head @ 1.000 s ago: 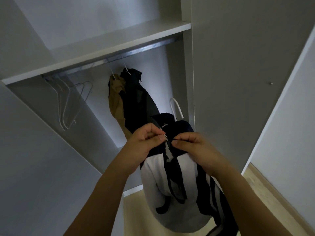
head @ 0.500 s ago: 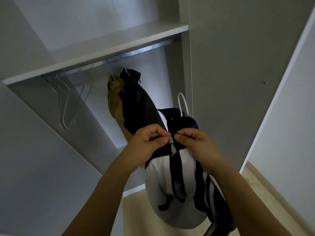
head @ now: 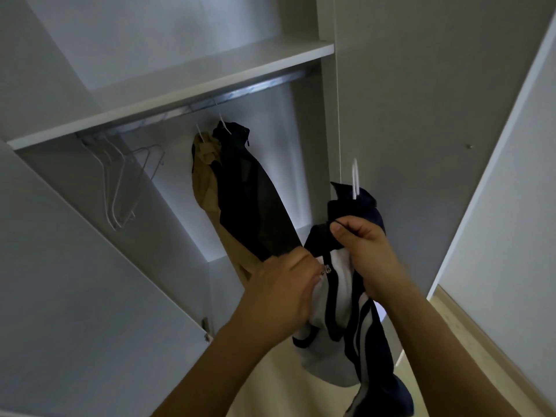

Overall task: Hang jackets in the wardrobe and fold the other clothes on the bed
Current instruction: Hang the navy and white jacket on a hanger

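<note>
1. a navy and white jacket [head: 343, 299] hangs bunched between both hands in front of the open wardrobe [head: 180, 85], low and right of centre; its dark collar is on top, white panels with dark stripes fall below, and the hem trails toward the pale floor [head: 469, 335].
2. a white hanger hook [head: 355, 179] sticks up out of the collar, blurred, and is not on the rail [head: 240, 90].
3. a small metal zipper pull [head: 326, 269] shows at the jacket's front, just beside the left fingertips.
4. the left hand [head: 285, 284] reaches in from below with fingers curled, gripping the white fabric at the zipper.
5. the right hand [head: 361, 245] sits higher, fingers and thumb pinching the dark fabric just under the collar.
6. inside the wardrobe, a tan jacket [head: 206, 176] and a dark jacket [head: 246, 200] hang side by side from the rail on white hangers, touching each other.
7. several empty wire hangers [head: 123, 182] hang at the rail's left end, well apart from the two jackets.
8. a white shelf [head: 210, 73] sits just above the rail.
</note>
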{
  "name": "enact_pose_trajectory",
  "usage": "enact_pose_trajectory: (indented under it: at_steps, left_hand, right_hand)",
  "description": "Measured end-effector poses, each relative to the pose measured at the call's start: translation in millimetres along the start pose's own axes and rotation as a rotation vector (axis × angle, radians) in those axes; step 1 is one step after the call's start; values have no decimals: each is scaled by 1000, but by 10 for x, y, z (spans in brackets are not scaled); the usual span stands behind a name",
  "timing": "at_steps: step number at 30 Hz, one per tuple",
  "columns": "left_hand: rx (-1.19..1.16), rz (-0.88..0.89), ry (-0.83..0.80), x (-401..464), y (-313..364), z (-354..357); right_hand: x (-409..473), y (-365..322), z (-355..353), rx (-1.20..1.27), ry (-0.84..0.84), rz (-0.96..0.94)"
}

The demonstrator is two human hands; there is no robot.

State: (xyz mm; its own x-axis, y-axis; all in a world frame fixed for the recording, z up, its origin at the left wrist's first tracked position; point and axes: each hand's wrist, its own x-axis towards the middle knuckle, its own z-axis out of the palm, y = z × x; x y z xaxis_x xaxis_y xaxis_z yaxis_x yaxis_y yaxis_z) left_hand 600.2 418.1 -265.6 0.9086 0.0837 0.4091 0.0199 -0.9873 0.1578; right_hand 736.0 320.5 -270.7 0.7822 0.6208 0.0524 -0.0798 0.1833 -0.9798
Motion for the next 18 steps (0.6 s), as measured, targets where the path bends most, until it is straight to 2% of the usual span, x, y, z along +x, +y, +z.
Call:
enact_pose_trajectory:
  at_steps: [1, 4, 6, 7, 9, 11, 14, 18]
  left_hand:
    - [-88, -50, 5, 27, -8, -40]
    - [-485, -360, 56, 128, -37, -153]
    - [-719, -556, -89, 247, -100, -181]
    - [-811, -587, -173, 294, -124, -172]
    - [-913, -619, -235, 354, -149, -176]
    - [-921, -657, -166, 370, -175, -168]
    - [-941, -738, 33, 397, -207, -187]
    - [-948, -840, 228, 479, -229, -238]
  right_hand:
    - [-1, -14, -19, 2, -33, 0]
    - [14, -65, -34, 9, -110, -3]
    - [28, -92, -21, 8, -131, -6]
    - [31, -96, -14, 0, -136, -9]
    - [31, -74, -3, -41, -132, -3]
    - [41, -39, -12, -84, -72, 2]
    - [76, -1, -77, -205, 60, -1]
    - [34, 47, -60, -341, -16, 26]
